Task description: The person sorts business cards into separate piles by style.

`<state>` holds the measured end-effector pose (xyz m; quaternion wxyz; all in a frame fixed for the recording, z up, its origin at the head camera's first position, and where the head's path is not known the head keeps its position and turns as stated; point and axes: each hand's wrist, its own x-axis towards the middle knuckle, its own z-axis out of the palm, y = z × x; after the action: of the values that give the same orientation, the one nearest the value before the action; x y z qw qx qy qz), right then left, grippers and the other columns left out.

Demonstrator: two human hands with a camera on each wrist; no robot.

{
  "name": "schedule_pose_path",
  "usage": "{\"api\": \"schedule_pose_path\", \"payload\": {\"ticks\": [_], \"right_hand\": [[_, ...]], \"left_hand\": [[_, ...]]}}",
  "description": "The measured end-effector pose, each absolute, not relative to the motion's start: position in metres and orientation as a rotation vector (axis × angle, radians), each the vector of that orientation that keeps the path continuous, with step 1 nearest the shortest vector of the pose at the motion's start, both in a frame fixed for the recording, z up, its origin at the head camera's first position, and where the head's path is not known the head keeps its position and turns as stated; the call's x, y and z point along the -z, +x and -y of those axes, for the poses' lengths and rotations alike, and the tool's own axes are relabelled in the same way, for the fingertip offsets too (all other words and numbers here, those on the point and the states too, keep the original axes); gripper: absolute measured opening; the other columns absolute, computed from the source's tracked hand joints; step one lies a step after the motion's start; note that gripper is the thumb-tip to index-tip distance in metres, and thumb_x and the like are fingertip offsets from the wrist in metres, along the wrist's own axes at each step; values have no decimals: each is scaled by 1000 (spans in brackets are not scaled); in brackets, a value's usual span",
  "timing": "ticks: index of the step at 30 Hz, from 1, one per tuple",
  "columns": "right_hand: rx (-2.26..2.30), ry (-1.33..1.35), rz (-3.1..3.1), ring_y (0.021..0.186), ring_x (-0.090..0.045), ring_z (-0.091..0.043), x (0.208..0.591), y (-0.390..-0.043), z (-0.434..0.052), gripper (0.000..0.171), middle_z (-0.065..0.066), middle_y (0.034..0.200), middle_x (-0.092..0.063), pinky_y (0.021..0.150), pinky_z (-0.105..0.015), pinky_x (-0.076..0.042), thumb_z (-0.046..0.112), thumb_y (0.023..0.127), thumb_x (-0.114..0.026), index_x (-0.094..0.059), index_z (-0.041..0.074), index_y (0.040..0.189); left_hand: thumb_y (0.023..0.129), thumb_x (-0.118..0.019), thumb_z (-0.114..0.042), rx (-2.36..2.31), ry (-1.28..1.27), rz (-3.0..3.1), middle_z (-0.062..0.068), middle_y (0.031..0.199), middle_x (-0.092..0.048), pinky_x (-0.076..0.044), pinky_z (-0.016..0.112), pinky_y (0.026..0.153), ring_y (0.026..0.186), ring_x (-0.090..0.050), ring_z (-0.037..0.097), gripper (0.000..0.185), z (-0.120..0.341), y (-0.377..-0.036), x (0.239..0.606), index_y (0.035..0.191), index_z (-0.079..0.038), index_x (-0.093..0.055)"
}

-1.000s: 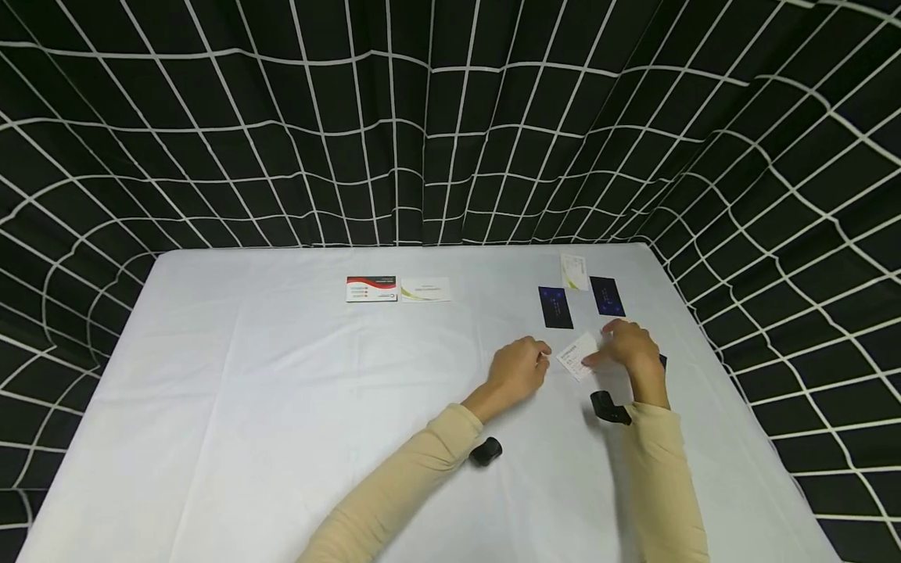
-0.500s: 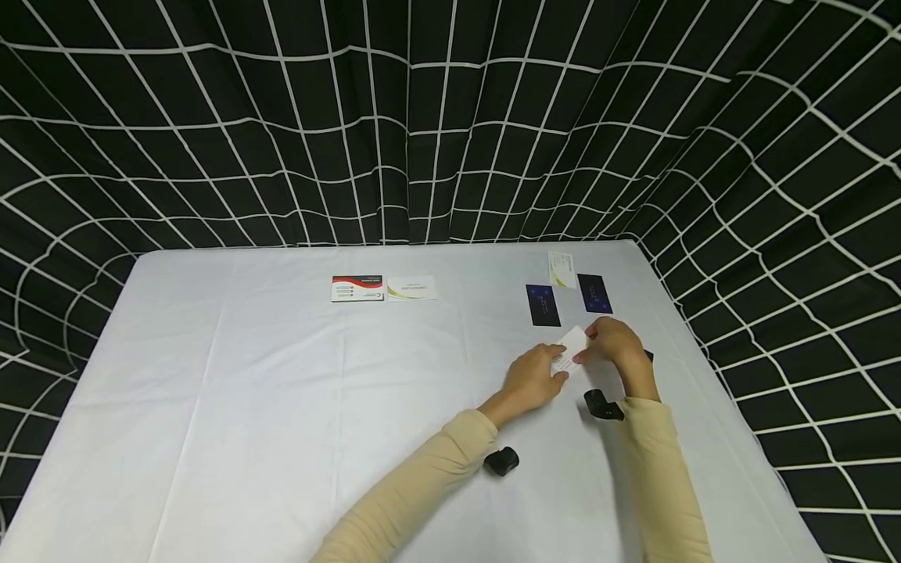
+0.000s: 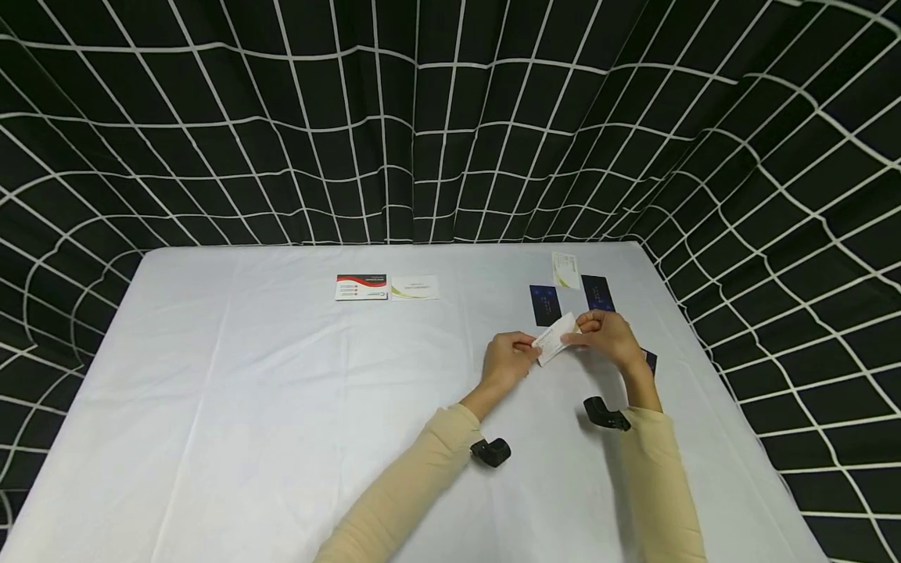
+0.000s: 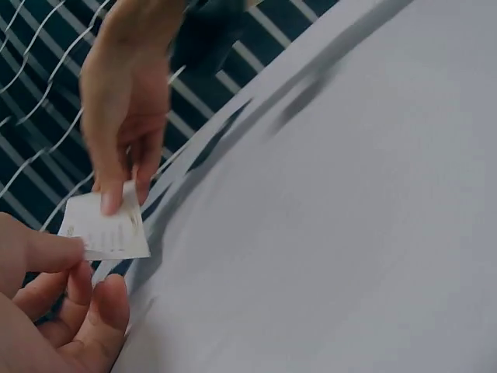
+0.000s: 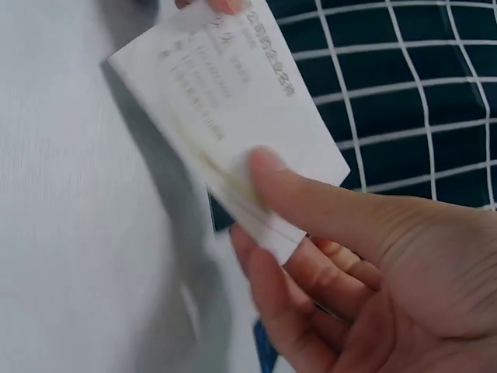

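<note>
White cloth-covered worktop; red-and-white card beside white green-swoosh card at back; two dark blue cards right; black grid-patterned curtain behind.

White desk: red-white card and pale card far centre; dark cards and a white card far right

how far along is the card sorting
Looks early. Done: a red-topped card and a white card lie side by side. In hand: both the left hand and right hand pinch a white printed card. Left: dark blue cards and a white one.
</note>
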<state>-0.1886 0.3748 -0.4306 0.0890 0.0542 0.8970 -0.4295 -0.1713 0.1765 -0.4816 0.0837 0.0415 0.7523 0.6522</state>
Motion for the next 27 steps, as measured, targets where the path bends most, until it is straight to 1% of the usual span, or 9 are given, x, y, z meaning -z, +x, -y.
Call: {"api": "schedule_pose_path", "payload": {"ticks": [2, 6, 8, 12, 14, 17, 20, 24, 27], "right_hand": [[1402, 202, -2595, 64, -65, -6, 431, -191, -365, 41, 4, 73, -70, 63, -24, -55, 9, 83, -78, -57, -15, 108], [1509, 246, -2490, 63, -65, -5, 435, -202, -338, 42, 4, 75, -71, 64, -23, -55, 12, 87, -75, -57, -18, 111], [1496, 268, -2488, 60, -63, -5, 437, -208, -323, 41, 3, 74, -70, 62, -22, -54, 15, 87, -75, -60, -16, 111], [1412, 286, -2564, 57, -59, -4, 444, -221, -292, 38, 5, 68, -66, 59, -20, -50, 21, 87, -75, -68, -10, 108], [1402, 281, -2584, 56, -57, -4, 447, -228, -276, 35, 4, 67, -65, 57, -20, -49, 22, 87, -75, -71, -7, 106], [1461, 279, -2560, 54, -57, -5, 452, -240, -252, 32, 0, 65, -65, 55, -19, -50, 19, 87, -75, -71, -7, 104], [1555, 274, -2521, 52, -59, -6, 457, -252, -228, 31, -4, 66, -67, 53, -19, -51, 17, 85, -77, -71, -8, 102], [1619, 265, -2534, 51, -61, -6, 458, -265, -198, 29, -4, 64, -68, 52, -19, -51, 17, 83, -79, -72, -7, 99], [1579, 271, -2593, 51, -60, -7, 457, -273, -179, 27, -3, 62, -67, 50, -17, -47, 19, 83, -79, -74, -4, 96]], "left_hand": [[86, -72, -5, -2057, 47, -2171, 7, 75, -69, -47, 19, 49, 53, -55, 4, 12, -166, -178, 482, 94, 4, -73], [89, -68, -2, -2171, -43, -2095, 15, 79, -71, -53, 24, 52, 54, -62, 13, 13, -140, -193, 483, 97, 8, -70], [89, -68, -1, -2192, -63, -2085, 16, 81, -70, -56, 27, 54, 57, -67, 21, 14, -125, -200, 483, 98, 9, -68], [85, -71, 3, -2175, -63, -2156, 17, 83, -68, -57, 32, 53, 63, -70, 33, 17, -95, -212, 484, 100, 10, -67], [84, -73, 3, -2142, -75, -2234, 18, 83, -69, -56, 32, 51, 61, -69, 33, 18, -80, -218, 483, 100, 9, -67], [83, -74, 1, -2046, -100, -2384, 17, 82, -70, -53, 28, 47, 50, -64, 23, 21, -57, -228, 479, 102, 8, -69], [81, -77, -4, -1867, -97, -2635, 13, 79, -69, -52, 29, 53, 53, -58, 13, 21, -36, -238, 476, 99, 6, -71], [81, -79, -10, -1554, -94, -2938, 9, 75, -66, -49, 37, 67, 68, -59, 21, 23, -12, -253, 470, 100, 2, -74], [83, -77, -14, -1391, -125, -3024, 9, 77, -67, -49, 41, 68, 73, -63, 25, 27, 2, -262, 467, 106, 0, -73]]}}
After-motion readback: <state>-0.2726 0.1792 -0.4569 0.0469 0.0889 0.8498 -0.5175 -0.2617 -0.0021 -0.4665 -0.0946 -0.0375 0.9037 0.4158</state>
